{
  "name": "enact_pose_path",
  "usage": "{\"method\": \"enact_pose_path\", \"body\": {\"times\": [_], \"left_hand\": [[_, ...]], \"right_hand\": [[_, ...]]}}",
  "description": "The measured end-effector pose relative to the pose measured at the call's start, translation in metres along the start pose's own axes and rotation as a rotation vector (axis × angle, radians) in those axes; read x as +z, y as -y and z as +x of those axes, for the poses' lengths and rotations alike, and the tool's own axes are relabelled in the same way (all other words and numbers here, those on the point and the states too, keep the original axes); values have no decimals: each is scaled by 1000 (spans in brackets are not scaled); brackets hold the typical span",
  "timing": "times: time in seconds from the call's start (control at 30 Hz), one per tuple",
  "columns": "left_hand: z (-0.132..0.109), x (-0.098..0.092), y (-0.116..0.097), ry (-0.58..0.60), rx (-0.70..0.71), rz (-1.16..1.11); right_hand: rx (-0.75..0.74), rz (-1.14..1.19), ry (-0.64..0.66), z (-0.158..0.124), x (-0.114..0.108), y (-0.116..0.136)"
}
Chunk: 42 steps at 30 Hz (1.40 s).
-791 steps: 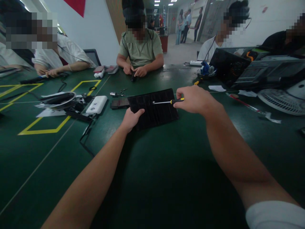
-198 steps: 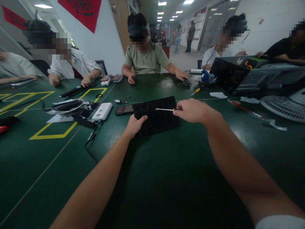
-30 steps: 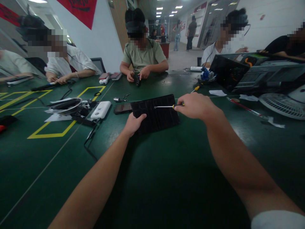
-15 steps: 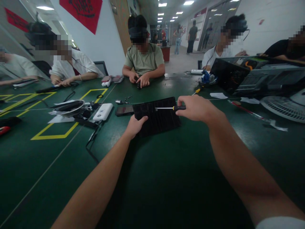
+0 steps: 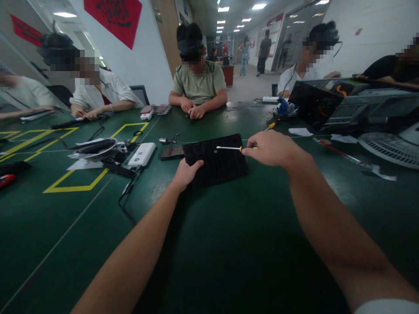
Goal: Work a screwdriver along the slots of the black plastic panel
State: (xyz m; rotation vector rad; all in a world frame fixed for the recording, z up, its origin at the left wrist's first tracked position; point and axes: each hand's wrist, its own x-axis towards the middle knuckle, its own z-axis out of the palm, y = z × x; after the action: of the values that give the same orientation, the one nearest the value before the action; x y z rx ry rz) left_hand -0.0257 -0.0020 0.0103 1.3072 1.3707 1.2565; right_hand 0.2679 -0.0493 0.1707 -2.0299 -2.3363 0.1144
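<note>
A black wallet-like folder (image 5: 209, 168), opened out with slots and a small round snap, is tilted up over the green table. My left hand (image 5: 188, 173) grips its left edge, thumb on the front face. In my right hand (image 5: 270, 147) is a screwdriver (image 5: 229, 148) with a yellow and black handle, mostly covered by the fingers. Its silver shaft points left across the folder's upper part, the tip close to the snap. Whether the tip touches the surface I cannot tell. Behind the folder's left side lies a dark phone (image 5: 172, 151).
To the left are a white power bank (image 5: 142, 155) with a cable and a pile of metal parts (image 5: 98, 148). At right lie a white fan grille (image 5: 389, 148), a red screwdriver-like stick (image 5: 343, 153) and a computer case (image 5: 366, 107). A person (image 5: 198, 83) sits opposite.
The screwdriver's tip has shifted slightly right and up from the snap, and my right hand has turned a little around the handle. My left hand and the folder stay nearly still.
</note>
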Motion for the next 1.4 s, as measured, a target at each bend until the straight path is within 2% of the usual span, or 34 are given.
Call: {"method": "enact_pose_path", "body": {"times": [0.23,0.57,0.97,1.4], "left_hand": [[0,1,0,4,19,16],[1,-1,2,26,11,12],[-2,2,-5,-7,-14,2],[0,1,0,-1,0,15]], "right_hand": [[3,4,42,-3,-3,6],[0,-3,38,-2,2,9],[-5,2,-21,-5,2,11],[-11,-14,-51,-7,5,11]]}}
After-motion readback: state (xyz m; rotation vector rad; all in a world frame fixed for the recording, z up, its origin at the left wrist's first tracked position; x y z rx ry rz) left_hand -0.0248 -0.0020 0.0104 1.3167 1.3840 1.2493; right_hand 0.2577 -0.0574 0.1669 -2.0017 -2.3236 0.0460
